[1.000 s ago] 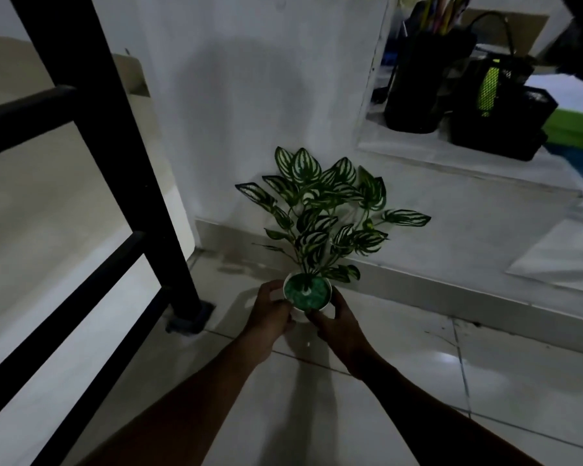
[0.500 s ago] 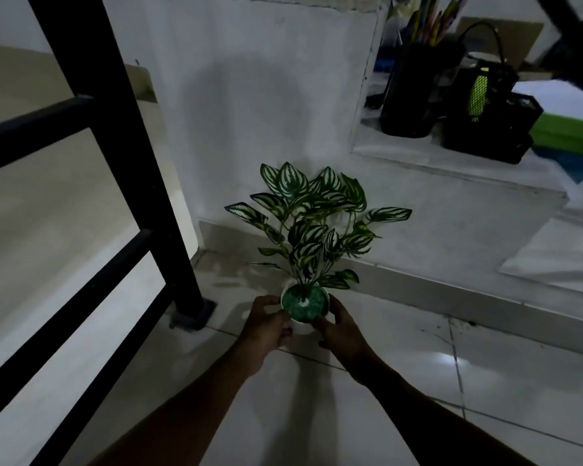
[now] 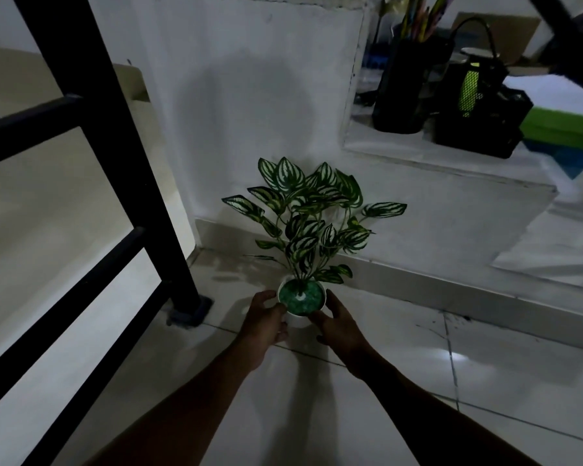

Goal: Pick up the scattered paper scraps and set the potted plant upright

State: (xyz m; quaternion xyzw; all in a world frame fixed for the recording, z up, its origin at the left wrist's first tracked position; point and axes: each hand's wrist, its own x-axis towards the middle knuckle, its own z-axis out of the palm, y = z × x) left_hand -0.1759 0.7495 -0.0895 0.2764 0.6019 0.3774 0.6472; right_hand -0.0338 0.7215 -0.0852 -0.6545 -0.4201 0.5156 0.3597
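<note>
The potted plant (image 3: 308, 227) has striped green-and-white leaves and a small white pot (image 3: 301, 301) topped with green filler. It stands upright on the pale floor tiles, close to the white wall. My left hand (image 3: 263, 322) cups the pot's left side and my right hand (image 3: 339, 322) cups its right side, fingers curled against the pot. No paper scraps show in this view.
A black metal railing post (image 3: 122, 156) rises at the left, its foot near the pot. A white ledge (image 3: 435, 156) at the right carries a black pen holder (image 3: 406, 85) and a black mesh organiser (image 3: 482, 116). A low tiled skirting (image 3: 451, 297) runs behind the plant.
Both hands and the pot have come down slightly toward the floor tiles. The plant stays upright, and the grip on the pot looks looser.
</note>
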